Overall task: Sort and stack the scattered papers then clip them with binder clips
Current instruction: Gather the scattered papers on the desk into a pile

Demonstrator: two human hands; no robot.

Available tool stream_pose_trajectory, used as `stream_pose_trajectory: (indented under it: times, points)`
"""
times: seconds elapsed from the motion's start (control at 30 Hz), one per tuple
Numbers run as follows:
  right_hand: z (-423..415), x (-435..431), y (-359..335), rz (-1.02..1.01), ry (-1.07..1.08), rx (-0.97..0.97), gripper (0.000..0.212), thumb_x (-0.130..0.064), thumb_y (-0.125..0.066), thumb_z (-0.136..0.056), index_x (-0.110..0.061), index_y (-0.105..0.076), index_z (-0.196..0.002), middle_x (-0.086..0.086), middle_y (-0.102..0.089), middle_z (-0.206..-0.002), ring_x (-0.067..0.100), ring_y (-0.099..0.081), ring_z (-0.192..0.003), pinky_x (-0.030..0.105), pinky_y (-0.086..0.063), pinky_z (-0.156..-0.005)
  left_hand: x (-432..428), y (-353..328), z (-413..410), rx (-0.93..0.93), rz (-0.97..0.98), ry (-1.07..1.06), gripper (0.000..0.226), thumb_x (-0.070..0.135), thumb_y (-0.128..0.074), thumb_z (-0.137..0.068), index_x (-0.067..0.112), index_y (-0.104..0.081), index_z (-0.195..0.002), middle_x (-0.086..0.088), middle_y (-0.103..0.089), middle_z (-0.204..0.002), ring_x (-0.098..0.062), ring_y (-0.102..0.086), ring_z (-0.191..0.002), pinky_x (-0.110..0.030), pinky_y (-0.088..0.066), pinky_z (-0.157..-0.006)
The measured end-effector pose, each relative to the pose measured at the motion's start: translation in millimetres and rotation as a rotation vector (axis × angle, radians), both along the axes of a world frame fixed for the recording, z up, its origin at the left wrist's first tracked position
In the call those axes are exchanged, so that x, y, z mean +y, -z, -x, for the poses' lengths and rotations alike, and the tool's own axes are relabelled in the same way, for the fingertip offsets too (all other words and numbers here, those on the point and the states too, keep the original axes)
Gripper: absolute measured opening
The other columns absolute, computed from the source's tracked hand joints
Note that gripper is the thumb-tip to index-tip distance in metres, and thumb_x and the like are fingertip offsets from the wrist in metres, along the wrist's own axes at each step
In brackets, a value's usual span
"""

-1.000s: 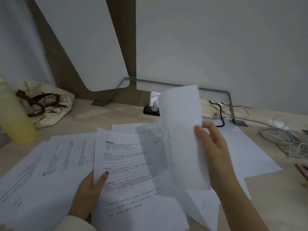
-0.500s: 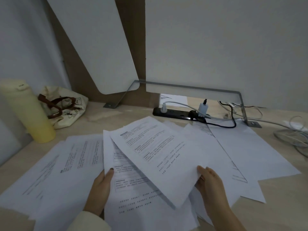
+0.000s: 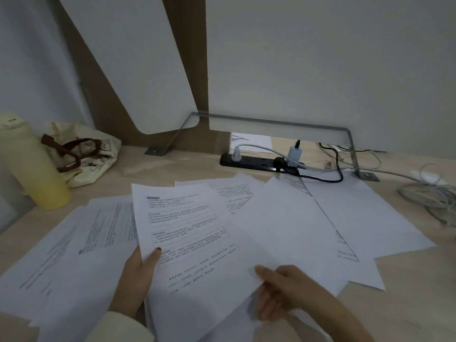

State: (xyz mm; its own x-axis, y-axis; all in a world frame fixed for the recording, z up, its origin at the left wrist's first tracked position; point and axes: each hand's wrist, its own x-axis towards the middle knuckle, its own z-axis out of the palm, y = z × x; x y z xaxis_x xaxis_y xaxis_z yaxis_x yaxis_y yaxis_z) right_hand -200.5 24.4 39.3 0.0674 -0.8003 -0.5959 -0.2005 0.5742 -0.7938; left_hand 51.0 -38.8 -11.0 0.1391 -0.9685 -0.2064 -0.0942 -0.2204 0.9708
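White papers (image 3: 370, 218): scattered, overlapping on the wooden desk (image 3: 419, 304).
Left hand (image 3: 138, 275): fingers (image 3: 155, 255) pinch the printed sheet (image 3: 182, 218) by its left edge.
Right hand (image 3: 291, 292): fingers (image 3: 265, 271) grasp its near right corner.

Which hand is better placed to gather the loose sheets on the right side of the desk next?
Probably right: the right hand sits beside those loose sheets, though pinching a blank sheet; the left hand grips the printed sheet farther away.
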Motion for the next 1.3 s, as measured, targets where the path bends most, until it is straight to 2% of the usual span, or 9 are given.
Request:
stream_pose_trajectory:
  times: [0.27,0.4,0.47,0.57,0.8,0.97,1.07,1.17,1.3]
  points:
    - [77.4,0.9,6.7,0.257,0.711,0.164,0.043,-0.008,-0.054,-0.090,-0.007,-0.045,-0.132,0.017,-0.044,-0.140,0.031,-0.043,-0.125,0.042,-0.033,-0.107,2.2,8.8,1.3,-0.095,0.051,0.026,0.040,0.014,-0.046,-0.094,0.010,-0.045,-0.134,-0.009,-0.052,-0.134,-0.031,-0.046,-0.125,-0.048,-0.032,-0.109]
    - [82.5,4.0,8.7,0.215,0.857,-0.205,0.023,0.000,-0.049,-0.088,0.017,-0.055,-0.103,0.043,-0.046,-0.117,0.048,-0.050,-0.108,0.038,-0.050,-0.095,2.9,9.0,5.0,-0.147,0.074,0.042,0.042,0.012,-0.046,-0.094,0.009,-0.043,-0.135,-0.010,-0.050,-0.135,-0.030,-0.042,-0.129,-0.041,-0.028,-0.109]
    - [78.6,1.9,2.5,0.207,0.854,-0.320,0.017,-0.004,-0.070,-0.066,-0.005,-0.053,-0.064,0.023,-0.049,-0.078,0.032,-0.053,-0.070,0.028,-0.057,-0.060,2.2,10.2,4.2,-0.173,0.076,0.046,0.041,0.012,-0.046,-0.094,0.009,-0.044,-0.135,-0.011,-0.049,-0.137,-0.031,-0.042,-0.128,-0.043,-0.028,-0.110]
    - [77.3,-3.8,0.6,0.169,0.717,-0.393,0.042,-0.010,-0.080,-0.036,-0.016,-0.044,-0.057,0.006,-0.039,-0.056,0.019,-0.039,-0.049,0.029,-0.042,-0.055,2.2,11.2,4.2,-0.185,0.072,0.045,0.041,0.012,-0.046,-0.093,0.009,-0.044,-0.135,-0.011,-0.049,-0.137,-0.031,-0.041,-0.129,-0.043,-0.027,-0.111]
    - [39.6,-23.6,4.8,0.281,0.473,0.250,0.019,-0.007,-0.054,-0.088,0.009,-0.056,-0.097,0.029,-0.062,-0.088,0.033,-0.061,-0.072,0.050,-0.054,-0.074,3.3,7.3,5.0,-0.192,0.087,0.053,0.042,0.010,-0.047,-0.093,0.007,-0.043,-0.135,-0.012,-0.049,-0.137,-0.030,-0.040,-0.130,-0.038,-0.026,-0.109]
    - [29.2,-21.5,-34.7,0.687,0.467,0.704,0.015,-0.009,-0.047,-0.094,-0.008,-0.061,-0.101,0.027,-0.060,-0.080,0.041,-0.058,-0.077,0.031,-0.047,-0.063,4.2,8.7,4.1,-0.184,0.071,0.049,0.041,0.014,-0.047,-0.093,0.010,-0.045,-0.134,-0.012,-0.051,-0.136,-0.031,-0.044,-0.127,-0.041,-0.030,-0.108]
    - [26.9,-15.3,-67.6,1.058,0.493,0.923,0.027,-0.007,-0.046,-0.094,-0.005,-0.061,-0.116,-0.007,-0.056,-0.062,0.007,-0.052,-0.054,0.007,-0.042,-0.057,5.5,4.1,5.8,-0.149,0.077,0.054,0.043,0.015,-0.047,-0.093,0.011,-0.042,-0.136,-0.009,-0.050,-0.135,-0.031,-0.041,-0.129,-0.038,-0.028,-0.107]
    - [16.0,-13.2,-74.9,1.263,0.404,0.967,0.033,-0.006,-0.047,-0.090,-0.008,-0.061,-0.120,-0.012,-0.060,-0.085,-0.004,-0.050,-0.072,-0.010,-0.034,-0.070,6.7,-1.1,8.0,-0.126,0.112,0.052,0.046,0.009,-0.047,-0.092,0.007,-0.038,-0.138,-0.008,-0.047,-0.134,-0.030,-0.036,-0.133,-0.027,-0.023,-0.101]
    - [-4.2,-15.5,-44.3,1.219,0.029,0.893,0.042,-0.017,-0.040,-0.087,-0.029,-0.059,-0.122,-0.016,-0.063,-0.114,-0.002,-0.061,-0.099,0.008,-0.046,-0.086,6.8,-2.7,7.6,-0.025,0.081,0.034,0.044,0.011,-0.046,-0.093,0.006,-0.040,-0.136,-0.010,-0.049,-0.133,-0.026,-0.040,-0.129,-0.029,-0.025,-0.101]
